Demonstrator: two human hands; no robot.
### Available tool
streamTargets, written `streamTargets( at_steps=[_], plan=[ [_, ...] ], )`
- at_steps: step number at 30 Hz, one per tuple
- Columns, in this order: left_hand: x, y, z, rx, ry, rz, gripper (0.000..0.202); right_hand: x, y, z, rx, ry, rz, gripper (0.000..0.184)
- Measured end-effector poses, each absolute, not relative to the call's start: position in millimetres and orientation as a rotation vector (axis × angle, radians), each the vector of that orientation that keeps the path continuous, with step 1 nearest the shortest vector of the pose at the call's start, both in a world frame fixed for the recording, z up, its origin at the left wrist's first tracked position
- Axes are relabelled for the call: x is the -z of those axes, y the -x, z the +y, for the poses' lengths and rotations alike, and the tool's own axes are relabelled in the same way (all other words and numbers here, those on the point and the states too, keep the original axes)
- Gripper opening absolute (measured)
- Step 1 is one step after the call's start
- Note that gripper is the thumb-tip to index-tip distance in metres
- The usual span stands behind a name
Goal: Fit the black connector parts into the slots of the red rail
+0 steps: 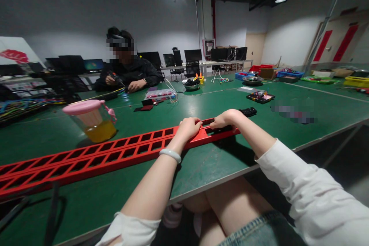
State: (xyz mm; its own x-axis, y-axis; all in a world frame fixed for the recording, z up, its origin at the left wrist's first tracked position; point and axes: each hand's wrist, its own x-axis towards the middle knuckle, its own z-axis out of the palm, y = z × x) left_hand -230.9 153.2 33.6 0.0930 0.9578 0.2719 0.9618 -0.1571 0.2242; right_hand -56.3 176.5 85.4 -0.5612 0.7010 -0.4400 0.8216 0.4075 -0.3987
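Clock positions are taken from the person's left hand unless noted. The green table (pixel 207 167) is the main work surface. A co-worker (pixel 127 73) is seated across it at 10 to 11 o'clock, both hands raised over the far side. The red frame (pixel 115 165), ladder-like with two rows of openings, lies on the table and extends from beneath the hands toward 8 to 9 o'clock, beyond the edge of view. A jug (pixel 98 127) with a pink lid and yellow liquid stands behind the frame at 9 o'clock. A metal bowl (pixel 191 88) of dark pieces sits at 12 o'clock. The left hand (pixel 188 128) rests across the frame near its right end; how tightly its fingers hold cannot be told. The right hand (pixel 226 120) has its fingers bent down at the end opening; the tips are hidden, so their grip cannot be told. A black segmented part (pixel 248 112) projects at 2 to 3 o'clock from the right hand. A pale bracelet (pixel 170 155) encircles the left wrist.
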Motion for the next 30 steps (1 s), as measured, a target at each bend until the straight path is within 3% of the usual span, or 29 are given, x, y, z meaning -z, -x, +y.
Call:
streamTargets(
  at_steps=[7,12,18,25,30],
  plan=[
    [-34,232,153,0.547,2.315,-2.030,0.032,-110,-2,178,1.465,-1.406,2.545,0.036],
    [-33,233,153,0.555,2.325,-2.038,0.033,-111,-62,196,1.061,-1.784,2.492,0.044],
    [-31,234,155,0.565,2.303,-2.048,0.033,-74,-90,220,0.430,-2.050,2.231,0.075],
    [-30,235,157,0.560,2.302,-2.034,0.033,-55,-80,225,0.227,-2.016,2.226,0.072],
    [-32,234,155,0.559,2.302,-2.047,0.034,-50,-75,225,0.257,-2.048,2.217,0.066]
  ],
)
